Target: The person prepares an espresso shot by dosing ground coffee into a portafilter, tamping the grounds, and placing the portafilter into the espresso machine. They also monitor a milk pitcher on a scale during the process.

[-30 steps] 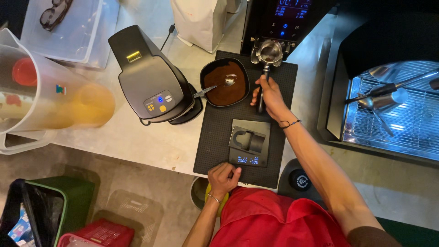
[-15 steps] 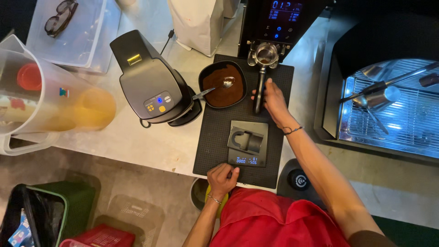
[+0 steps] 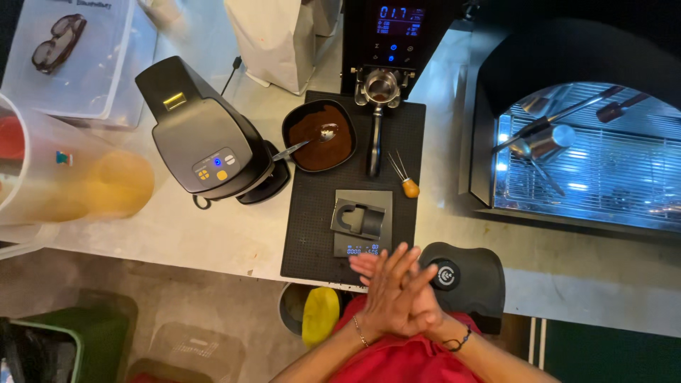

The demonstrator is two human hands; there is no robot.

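My left hand (image 3: pixel 392 296) and my right hand (image 3: pixel 428 317) are pressed flat palm to palm, fingers crossed over each other, just off the counter's front edge. Neither holds anything. They are nearest a small digital scale (image 3: pixel 362 247) carrying a black stand, on a black mat (image 3: pixel 312 227). Further back, a portafilter (image 3: pixel 376 106) sits in the grinder's fork with its handle pointing toward me. To its left is a black dish of coffee grounds (image 3: pixel 319 135) with a spoon resting in it. A needle tool with an orange handle (image 3: pixel 408 186) lies to the right of the portafilter handle.
A grey-and-black machine (image 3: pixel 206 138) stands left of the mat, with a clear pitcher of orange liquid (image 3: pixel 71 184) beyond it. An espresso machine's grated tray (image 3: pixel 589 156) fills the right. A black round pad (image 3: pixel 461 276) sits by my hands. A white bag (image 3: pixel 284 35) stands at the back.
My right hand let go of the portafilter handle and drew back. My left hand came up from the counter edge. Both now meet in front of the scale.
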